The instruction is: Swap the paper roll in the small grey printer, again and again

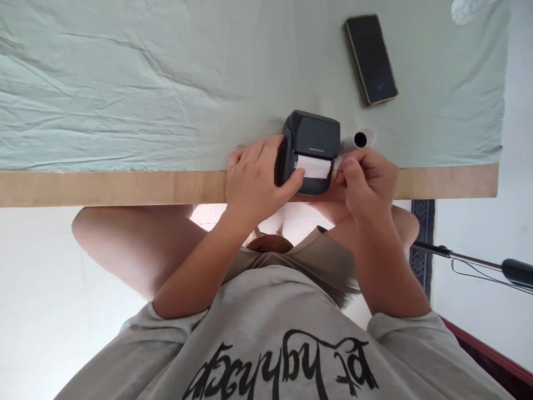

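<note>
A dark, boxy device (314, 133) like a small printer lies at the table's front edge, with white paper (314, 166) showing in its opening. My left hand (260, 178) grips its left side, the thumb over the paper's left end. Close to the device's right side is my right hand (368, 178), its fingers curled together in a pinch; whatever is between them is too small to make out. Just beyond that hand, a white paper roll with a dark core (360, 139) rests on the cloth.
A black phone (371, 60) in a case lies farther back on the right. Pale green cloth (208, 83) covers the table, wrinkled on the left, with a bare wooden front edge (112, 188). Clear crumpled plastic (466, 10) sits at the back right. A black-handled pole (478, 260) is at the right.
</note>
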Motion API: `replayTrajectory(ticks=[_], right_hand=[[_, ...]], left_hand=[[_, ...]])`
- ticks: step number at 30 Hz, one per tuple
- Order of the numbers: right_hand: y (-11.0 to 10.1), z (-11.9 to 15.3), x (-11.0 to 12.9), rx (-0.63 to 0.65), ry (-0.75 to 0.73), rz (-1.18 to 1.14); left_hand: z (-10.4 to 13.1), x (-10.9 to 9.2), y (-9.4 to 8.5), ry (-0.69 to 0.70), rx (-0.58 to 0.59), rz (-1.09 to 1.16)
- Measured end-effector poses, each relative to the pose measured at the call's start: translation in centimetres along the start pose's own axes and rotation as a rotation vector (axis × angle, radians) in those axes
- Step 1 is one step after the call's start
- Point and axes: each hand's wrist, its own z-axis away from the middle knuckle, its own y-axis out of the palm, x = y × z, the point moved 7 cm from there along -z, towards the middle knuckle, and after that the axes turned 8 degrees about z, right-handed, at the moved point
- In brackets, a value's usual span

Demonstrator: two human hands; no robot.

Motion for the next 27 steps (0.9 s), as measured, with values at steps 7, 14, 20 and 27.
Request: replayTrajectory(ticks=[7,14,20,27], right_hand=[[2.5,-1.3,-2.6,0.063,0.117,-0.166],[2.9,-1.7,-2.9,0.181,0.186,-0.224],[2.8,-1.8,-2.9,0.267,0.268,-0.181],[3.0,-1.8,-2.9,0.307,0.279,-0.181]], left_hand=[[0.4,-0.9,0.0,0.073,0.073,-0.019],[0.4,-1.0,0.4,0.098,0.106,-0.065],[0.3,-1.0,0.4,0.111,0.075,-0.046],[0.1,-1.0,0.4,0.095,0.060,-0.092]])
